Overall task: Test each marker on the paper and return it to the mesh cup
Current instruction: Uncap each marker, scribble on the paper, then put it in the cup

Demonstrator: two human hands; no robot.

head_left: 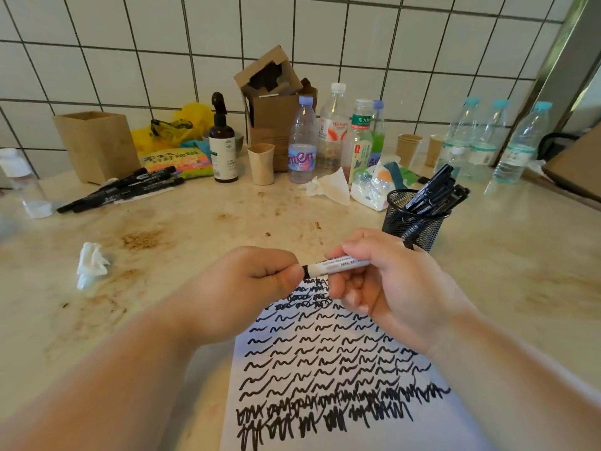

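Note:
Both hands hold one marker (335, 266) level above the top of the paper (341, 379). My right hand (383, 281) grips its white-labelled barrel. My left hand (257, 284) pinches the marker's left end, which is hidden inside the fingers, so I cannot tell whether the cap is on or off. The white sheet is covered with rows of black squiggles. The black mesh cup (411, 227) stands just beyond my right hand with several black markers (435, 192) leaning in it. Several more black markers (120, 188) lie loose at the far left.
A crumpled tissue (91, 263) lies left of my hands, another tissue (328, 187) near the cup. Along the tiled wall stand water bottles (302, 141), a brown spray bottle (222, 141), paper cups (261, 164), a wooden box (97, 144) and cardboard packaging (276, 92). The counter is stained.

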